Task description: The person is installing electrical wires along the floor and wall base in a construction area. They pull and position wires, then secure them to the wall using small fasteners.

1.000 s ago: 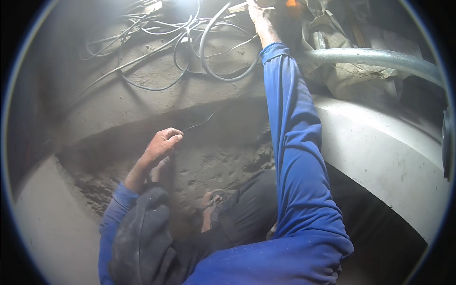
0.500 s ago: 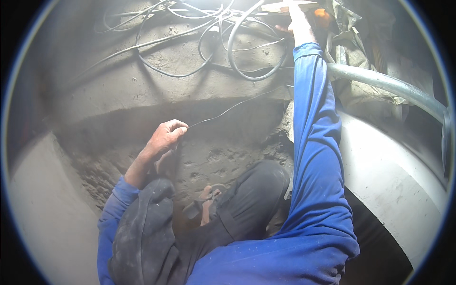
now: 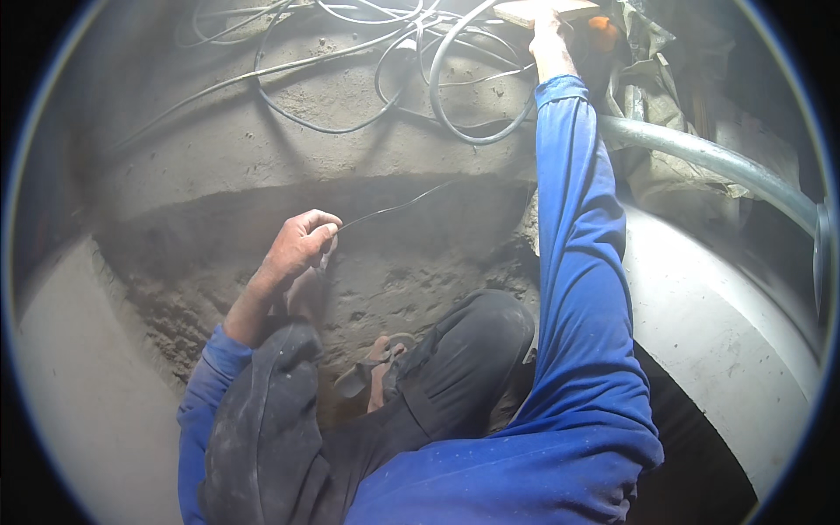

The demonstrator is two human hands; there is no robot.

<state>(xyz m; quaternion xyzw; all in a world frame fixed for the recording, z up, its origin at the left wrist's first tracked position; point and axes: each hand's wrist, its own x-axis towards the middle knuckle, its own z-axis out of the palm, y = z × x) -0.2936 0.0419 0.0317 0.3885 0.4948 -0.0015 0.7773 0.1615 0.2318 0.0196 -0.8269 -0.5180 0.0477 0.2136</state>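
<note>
Thumb and fingers of my left hand are closed on a thin wire. The wire runs up and to the right from the fingertips, and its far part fades against the grey wall. My right arm is stretched far forward. At the top edge my right hand is at a pale, flat, pointed piece whose kind I cannot make out. Strong glare hides those fingers, so their grip is unclear. Looped grey cables lie just left of the right hand.
A thick metal pipe curves away to the right, near crumpled pale sacking. An orange object sits beside my right hand. Curved pale walls flank me. Rough grey ground lies around my sandalled foot.
The wire's visible far end has shifted left, away from my right sleeve. My left hand has risen slightly and moved a little left. The pale flat piece has tilted and shifted slightly.
</note>
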